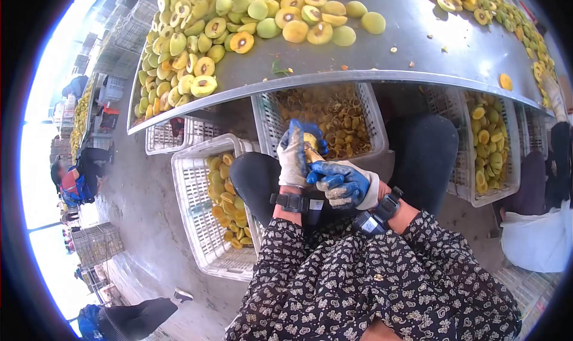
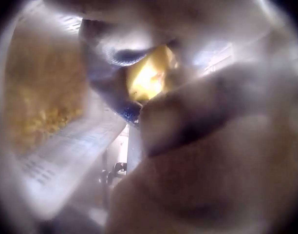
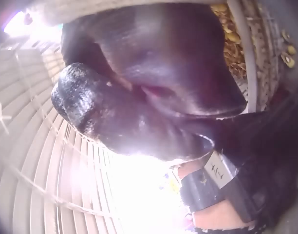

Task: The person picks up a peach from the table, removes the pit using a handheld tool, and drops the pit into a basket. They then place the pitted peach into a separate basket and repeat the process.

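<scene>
My left hand (image 1: 293,156), in a white glove with blue coating, grips a yellow apricot (image 1: 310,140) above the lap. In the left wrist view the apricot (image 2: 150,78) shows bright between dark, blurred fingers. Close below it, my right hand (image 1: 346,184), gloved alike, has its fingers curled round a narrow tan piece (image 1: 313,156) that reaches up to the fruit. The right wrist view shows the right hand (image 3: 139,107) with fingers folded in; what they hold is hidden there.
Halved apricots (image 1: 227,19) are heaped on the metal table (image 1: 358,57), whose edge crosses ahead. Under it stands a crate (image 1: 261,111) of brown-yellow pieces. Crates with apricot halves stand at left (image 1: 200,221) and right (image 1: 462,183). Other people (image 1: 83,177) are at the far left.
</scene>
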`<state>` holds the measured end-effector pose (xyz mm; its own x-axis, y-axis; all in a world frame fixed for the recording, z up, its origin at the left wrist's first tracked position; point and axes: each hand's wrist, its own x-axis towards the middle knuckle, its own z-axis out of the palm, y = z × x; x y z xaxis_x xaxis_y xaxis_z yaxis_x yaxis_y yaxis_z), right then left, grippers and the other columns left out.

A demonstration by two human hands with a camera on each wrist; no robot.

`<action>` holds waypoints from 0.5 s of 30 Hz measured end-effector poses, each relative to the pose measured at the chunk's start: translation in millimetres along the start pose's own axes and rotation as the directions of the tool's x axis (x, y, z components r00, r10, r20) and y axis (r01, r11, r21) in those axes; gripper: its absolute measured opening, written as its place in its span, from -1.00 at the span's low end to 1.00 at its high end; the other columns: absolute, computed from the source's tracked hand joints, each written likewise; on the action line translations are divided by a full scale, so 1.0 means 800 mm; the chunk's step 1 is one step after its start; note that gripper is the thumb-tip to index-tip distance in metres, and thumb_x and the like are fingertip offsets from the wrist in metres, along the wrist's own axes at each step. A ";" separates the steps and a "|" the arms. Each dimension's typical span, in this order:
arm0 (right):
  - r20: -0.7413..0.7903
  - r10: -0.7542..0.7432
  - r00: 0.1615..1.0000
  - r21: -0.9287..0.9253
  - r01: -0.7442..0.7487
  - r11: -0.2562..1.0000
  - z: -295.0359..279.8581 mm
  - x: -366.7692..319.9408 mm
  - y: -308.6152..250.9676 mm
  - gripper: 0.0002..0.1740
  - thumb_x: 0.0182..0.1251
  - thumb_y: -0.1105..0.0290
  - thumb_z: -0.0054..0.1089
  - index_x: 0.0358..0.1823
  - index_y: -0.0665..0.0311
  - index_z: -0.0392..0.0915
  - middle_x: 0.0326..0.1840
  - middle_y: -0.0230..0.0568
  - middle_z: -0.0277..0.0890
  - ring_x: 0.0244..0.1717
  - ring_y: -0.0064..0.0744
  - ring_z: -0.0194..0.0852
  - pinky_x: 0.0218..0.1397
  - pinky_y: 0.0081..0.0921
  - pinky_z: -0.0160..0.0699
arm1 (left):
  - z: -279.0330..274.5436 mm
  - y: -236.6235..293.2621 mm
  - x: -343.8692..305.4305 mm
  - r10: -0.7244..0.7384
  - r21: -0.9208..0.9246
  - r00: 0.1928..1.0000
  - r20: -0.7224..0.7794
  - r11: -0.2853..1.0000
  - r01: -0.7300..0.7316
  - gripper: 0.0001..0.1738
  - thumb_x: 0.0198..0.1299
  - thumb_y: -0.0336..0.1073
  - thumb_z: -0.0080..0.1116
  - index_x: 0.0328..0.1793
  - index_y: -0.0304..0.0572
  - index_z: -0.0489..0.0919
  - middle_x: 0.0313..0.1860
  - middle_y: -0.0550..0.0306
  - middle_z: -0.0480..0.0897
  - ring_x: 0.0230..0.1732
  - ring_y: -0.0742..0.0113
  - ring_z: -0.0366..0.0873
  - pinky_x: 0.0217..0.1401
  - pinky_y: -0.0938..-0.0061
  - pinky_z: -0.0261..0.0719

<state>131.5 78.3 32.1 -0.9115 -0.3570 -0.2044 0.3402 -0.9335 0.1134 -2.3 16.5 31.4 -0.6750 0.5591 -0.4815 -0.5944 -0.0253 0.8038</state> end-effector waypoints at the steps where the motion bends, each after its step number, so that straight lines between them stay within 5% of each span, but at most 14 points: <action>1: 0.003 0.002 1.000 -0.002 -0.002 1.000 -0.005 -0.002 0.000 -0.65 0.48 0.19 -0.23 -0.24 0.34 0.41 -0.73 -0.64 0.11 -0.84 -0.77 -0.02 -0.77 -0.71 0.01 | 0.007 0.005 -0.005 -0.005 0.073 1.000 -0.024 0.997 0.007 -0.57 0.20 0.02 0.14 -0.25 -0.28 0.58 -0.50 0.08 0.59 -0.62 0.28 0.54 -0.61 0.45 0.56; 4: 0.314 -0.040 0.949 0.305 -0.061 0.951 -0.034 0.005 0.003 -0.64 0.50 0.18 -0.29 -0.14 0.36 0.38 -0.68 -0.61 0.17 -0.81 -0.71 0.08 -0.75 -0.67 0.08 | 0.009 0.000 -0.002 -0.005 0.151 0.999 0.040 0.989 -0.001 -0.64 0.18 -0.04 0.20 -0.26 -0.23 0.60 -0.53 0.20 0.56 -0.63 0.43 0.47 -0.61 0.55 0.44; 6: 0.281 -0.056 0.958 0.335 -0.043 0.941 -0.044 0.004 0.003 -0.64 0.50 0.18 -0.30 -0.16 0.34 0.38 -0.68 -0.61 0.17 -0.81 -0.69 0.08 -0.75 -0.66 0.08 | 0.011 -0.007 0.003 -0.036 0.117 0.996 0.076 0.993 0.027 -0.67 0.15 -0.06 0.25 -0.26 -0.21 0.62 -0.57 0.31 0.53 -0.64 0.55 0.41 -0.59 0.63 0.35; 9: 0.325 -0.111 0.939 0.360 -0.015 0.933 -0.057 0.001 0.004 -0.67 0.50 0.21 -0.32 -0.16 0.29 0.38 -0.62 -0.58 0.24 -0.77 -0.69 0.13 -0.71 -0.66 0.15 | 0.001 -0.037 0.030 -0.178 0.023 0.984 0.029 0.984 0.177 -0.69 0.22 -0.12 0.16 -0.31 -0.27 0.57 -0.52 0.09 0.59 -0.64 0.27 0.50 -0.62 0.40 0.49; 11: 0.192 -0.187 0.963 0.322 0.118 0.939 -0.054 -0.011 0.006 -0.71 0.49 0.24 -0.30 -0.10 0.26 0.39 -0.50 -0.51 0.30 -0.69 -0.68 0.20 -0.64 -0.64 0.23 | 0.013 -0.040 0.026 -0.222 0.101 0.975 0.006 0.970 0.220 -0.59 0.25 0.00 0.07 -0.33 -0.25 0.58 -0.52 0.09 0.58 -0.64 0.31 0.47 -0.61 0.47 0.47; 12: 0.297 -0.196 0.934 0.344 0.086 0.935 -0.058 -0.008 0.005 -0.74 0.48 0.26 -0.29 -0.03 0.19 0.38 -0.41 -0.45 0.32 -0.64 -0.67 0.24 -0.58 -0.63 0.27 | 0.012 -0.045 0.028 -0.238 0.135 0.971 -0.008 0.962 0.237 -0.57 0.26 0.03 0.04 -0.32 -0.24 0.57 -0.51 0.07 0.58 -0.63 0.27 0.48 -0.59 0.44 0.49; 15: 0.171 -0.184 0.968 0.262 0.136 0.956 -0.056 -0.013 0.002 -0.74 0.48 0.27 -0.30 0.01 0.13 0.38 -0.42 -0.46 0.32 -0.64 -0.67 0.25 -0.56 -0.64 0.27 | 0.007 -0.052 0.034 -0.208 0.103 0.978 0.022 0.973 0.205 -0.54 0.27 0.08 -0.01 -0.28 -0.22 0.57 -0.47 0.06 0.59 -0.58 0.22 0.51 -0.55 0.39 0.52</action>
<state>152.0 78.9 -9.4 -0.9845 -0.1677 -0.0522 0.1410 -0.9316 0.3350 6.4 37.7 -13.3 -0.5267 0.5700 -0.6306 -0.6718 0.1754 0.7196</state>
